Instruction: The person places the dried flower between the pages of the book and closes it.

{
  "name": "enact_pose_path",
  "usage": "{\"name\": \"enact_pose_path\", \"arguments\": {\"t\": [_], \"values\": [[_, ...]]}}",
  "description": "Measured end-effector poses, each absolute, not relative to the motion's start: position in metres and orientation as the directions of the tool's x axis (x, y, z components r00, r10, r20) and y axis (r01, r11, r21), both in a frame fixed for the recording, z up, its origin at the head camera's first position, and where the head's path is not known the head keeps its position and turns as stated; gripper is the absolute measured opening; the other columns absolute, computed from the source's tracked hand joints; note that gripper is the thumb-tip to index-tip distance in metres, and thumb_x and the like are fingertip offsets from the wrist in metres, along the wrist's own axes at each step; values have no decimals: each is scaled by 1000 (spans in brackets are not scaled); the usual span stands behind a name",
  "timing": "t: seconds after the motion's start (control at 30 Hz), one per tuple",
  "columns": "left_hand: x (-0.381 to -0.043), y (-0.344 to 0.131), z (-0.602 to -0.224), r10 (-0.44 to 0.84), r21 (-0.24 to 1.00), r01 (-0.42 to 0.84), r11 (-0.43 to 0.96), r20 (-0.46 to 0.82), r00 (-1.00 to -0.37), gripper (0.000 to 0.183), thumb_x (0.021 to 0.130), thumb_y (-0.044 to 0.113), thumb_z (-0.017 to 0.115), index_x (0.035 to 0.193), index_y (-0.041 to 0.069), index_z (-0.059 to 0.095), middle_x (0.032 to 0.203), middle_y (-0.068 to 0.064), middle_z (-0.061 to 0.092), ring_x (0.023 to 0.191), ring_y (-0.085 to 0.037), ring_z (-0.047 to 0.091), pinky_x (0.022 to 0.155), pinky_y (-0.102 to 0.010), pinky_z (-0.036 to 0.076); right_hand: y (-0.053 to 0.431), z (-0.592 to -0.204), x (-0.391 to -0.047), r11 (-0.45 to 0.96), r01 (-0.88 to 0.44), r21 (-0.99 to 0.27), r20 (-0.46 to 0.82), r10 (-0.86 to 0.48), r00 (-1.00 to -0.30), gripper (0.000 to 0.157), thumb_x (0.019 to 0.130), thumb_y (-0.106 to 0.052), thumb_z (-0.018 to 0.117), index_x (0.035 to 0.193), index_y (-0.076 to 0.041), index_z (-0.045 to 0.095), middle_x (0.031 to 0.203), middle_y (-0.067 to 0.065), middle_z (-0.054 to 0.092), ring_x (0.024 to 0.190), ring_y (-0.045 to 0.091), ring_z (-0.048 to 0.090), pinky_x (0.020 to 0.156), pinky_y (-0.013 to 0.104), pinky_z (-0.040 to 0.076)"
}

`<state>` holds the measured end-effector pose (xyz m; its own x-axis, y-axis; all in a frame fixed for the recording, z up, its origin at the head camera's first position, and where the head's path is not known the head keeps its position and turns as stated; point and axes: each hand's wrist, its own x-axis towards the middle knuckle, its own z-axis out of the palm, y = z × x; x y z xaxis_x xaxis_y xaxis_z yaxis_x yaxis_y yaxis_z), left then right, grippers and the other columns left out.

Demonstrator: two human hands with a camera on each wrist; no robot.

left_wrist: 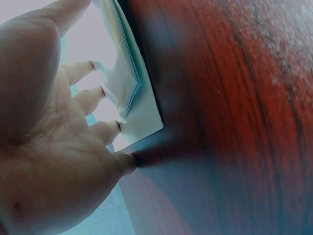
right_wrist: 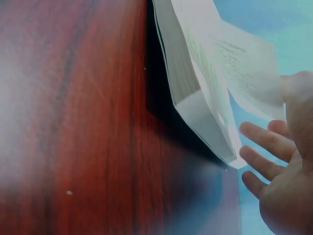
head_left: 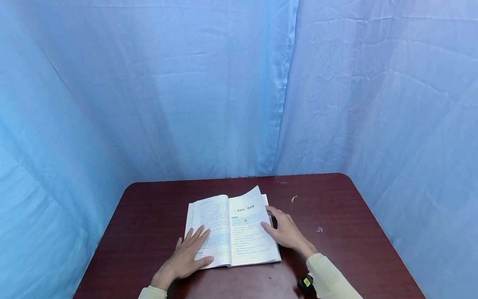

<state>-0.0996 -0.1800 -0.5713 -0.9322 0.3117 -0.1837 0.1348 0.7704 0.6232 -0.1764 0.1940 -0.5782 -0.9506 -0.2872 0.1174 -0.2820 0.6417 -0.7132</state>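
Observation:
An open book [head_left: 212, 211] lies on the dark red table, printed text on both sides. My left hand [head_left: 184, 255] rests on the lower part of the left-hand pages, fingers spread. From the left wrist view, its fingertips reach over the page edges and the cover corner [left_wrist: 146, 125]. On the other side, my right hand [head_left: 286, 233] pinches the outer edge of a right-hand page [head_left: 248, 238] between thumb and index finger. That page [right_wrist: 252, 63] stands lifted and bent above the thick stack of pages [right_wrist: 183, 63] in the right wrist view. The remaining right fingers extend loosely beside the book.
The table [head_left: 149, 220] has rounded far corners, with blue curtains [head_left: 209, 91] hanging behind and at both sides. Right of the book are a small purple scrap [head_left: 319, 229] and a pale mark [head_left: 293, 199]. A black device with a yellow label [head_left: 306, 282] sits by the right sleeve.

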Motion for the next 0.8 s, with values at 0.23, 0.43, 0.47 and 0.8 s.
{"name": "enact_pose_path", "arguments": {"t": [0.23, 0.43, 0.47, 0.8], "values": [[-99, -180, -572, 303, 616, 131, 777, -182, -935, 91, 101, 54, 80, 175, 16, 43, 187, -16, 31, 174, -56, 19, 130, -92, 11, 195, -577, -166, 626, -291, -723, 131, -290, -948, 62, 108, -27, 78, 163, -5, 57, 153, 15, 73, 143, 33, 71, 118, 59, 58], [-99, -180, -572, 309, 618, 138, 774, -178, -934, 91, 101, 54, 80, 175, 16, 43, 187, -16, 31, 174, -57, 19, 129, -92, 12, 194, -577, -162, 620, -301, -724, 151, -284, -947, 62, 108, -28, 79, 162, -5, 59, 151, 15, 74, 143, 32, 71, 119, 60, 56], [-99, -180, -572, 309, 619, 138, 773, -178, -934, 91, 101, 54, 79, 175, 16, 43, 187, -16, 31, 174, -57, 19, 129, -92, 12, 194, -577, -161, 619, -303, -724, 153, -284, -947, 62, 107, -29, 79, 162, -4, 59, 151, 15, 75, 143, 33, 71, 120, 60, 56], [-97, -182, -572, 310, 617, 139, 775, -178, -934, 91, 102, 55, 78, 175, 15, 43, 187, -17, 31, 174, -58, 19, 129, -93, 11, 190, -578, -150, 611, -332, -719, 187, -291, -938, 64, 105, -28, 81, 161, -5, 60, 150, 11, 76, 141, 30, 72, 118, 57, 58]]}}
